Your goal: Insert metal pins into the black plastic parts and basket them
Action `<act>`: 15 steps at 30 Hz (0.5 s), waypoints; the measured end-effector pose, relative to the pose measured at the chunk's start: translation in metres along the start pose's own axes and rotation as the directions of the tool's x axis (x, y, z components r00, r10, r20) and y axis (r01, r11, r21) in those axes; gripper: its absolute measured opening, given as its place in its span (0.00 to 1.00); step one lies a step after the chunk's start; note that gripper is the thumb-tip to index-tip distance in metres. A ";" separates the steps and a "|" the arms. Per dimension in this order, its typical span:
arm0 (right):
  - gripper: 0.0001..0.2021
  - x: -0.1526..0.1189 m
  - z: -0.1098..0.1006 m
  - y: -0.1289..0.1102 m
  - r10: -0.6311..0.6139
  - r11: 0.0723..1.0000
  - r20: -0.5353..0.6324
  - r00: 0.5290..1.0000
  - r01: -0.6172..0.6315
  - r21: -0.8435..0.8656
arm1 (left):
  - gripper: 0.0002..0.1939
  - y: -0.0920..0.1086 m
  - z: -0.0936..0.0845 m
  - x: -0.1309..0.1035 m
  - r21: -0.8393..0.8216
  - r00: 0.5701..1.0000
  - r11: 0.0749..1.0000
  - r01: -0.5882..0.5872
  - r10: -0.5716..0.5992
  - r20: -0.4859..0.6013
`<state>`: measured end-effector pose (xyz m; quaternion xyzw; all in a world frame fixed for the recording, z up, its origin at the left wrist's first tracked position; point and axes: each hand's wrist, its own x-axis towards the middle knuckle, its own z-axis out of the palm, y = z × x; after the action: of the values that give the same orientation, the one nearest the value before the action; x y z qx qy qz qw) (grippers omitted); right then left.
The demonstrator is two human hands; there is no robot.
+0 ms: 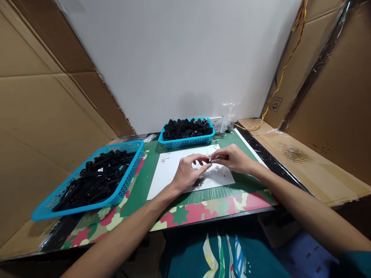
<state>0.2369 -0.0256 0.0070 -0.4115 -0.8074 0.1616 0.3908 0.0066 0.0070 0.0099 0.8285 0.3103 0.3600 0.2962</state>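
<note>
Over the white sheet [162, 177], my two hands meet at the fingertips. My left hand [189, 170] pinches a small black part [208, 161] between thumb and forefinger; most of it is hidden by the fingers. From the other side, my right hand [232, 159] is closed with its fingertips at the same part. A thin shiny piece shows at its fingers, too small to name. Tiny metal pieces [199, 182] lie scattered on the sheet below and around my hands.
A blue basket [187, 141] of small black parts stands behind the sheet. At left, a larger blue basket [127, 185] holds long black pieces. Clear plastic bags [223, 126] sit at the back right. Cardboard walls [43, 104] flank the table, and a yellow wire [279, 83] hangs at right.
</note>
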 end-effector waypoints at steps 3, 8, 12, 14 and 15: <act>0.08 0.000 -0.007 -0.002 0.030 0.999 0.040 0.999 -0.030 0.011 | 0.10 -0.002 0.004 -0.002 0.052 1.000 0.999 -0.002 0.003 -0.009; 0.11 -0.001 -0.017 -0.002 0.042 0.998 0.056 0.998 -0.039 -0.050 | 0.10 -0.004 0.008 -0.006 0.088 0.999 0.996 -0.029 0.028 0.021; 0.14 -0.002 -0.012 0.006 -0.094 0.986 0.064 0.994 0.102 -0.135 | 0.07 -0.002 0.011 -0.008 0.105 0.999 0.994 -0.030 0.026 0.042; 0.13 -0.001 -0.007 0.008 -0.134 0.980 -0.023 0.991 0.129 -0.151 | 0.06 -0.001 0.012 -0.008 0.132 0.999 0.991 -0.013 0.006 0.050; 0.12 -0.001 -0.004 0.008 -0.138 0.982 -0.084 0.987 0.126 -0.140 | 0.05 0.000 0.013 -0.008 0.145 0.999 0.989 -0.004 -0.004 0.054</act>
<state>0.2448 -0.0219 0.0047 -0.3893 -0.8229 0.0614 0.4093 0.0124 -0.0019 -0.0007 0.8573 0.3274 0.3140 0.2434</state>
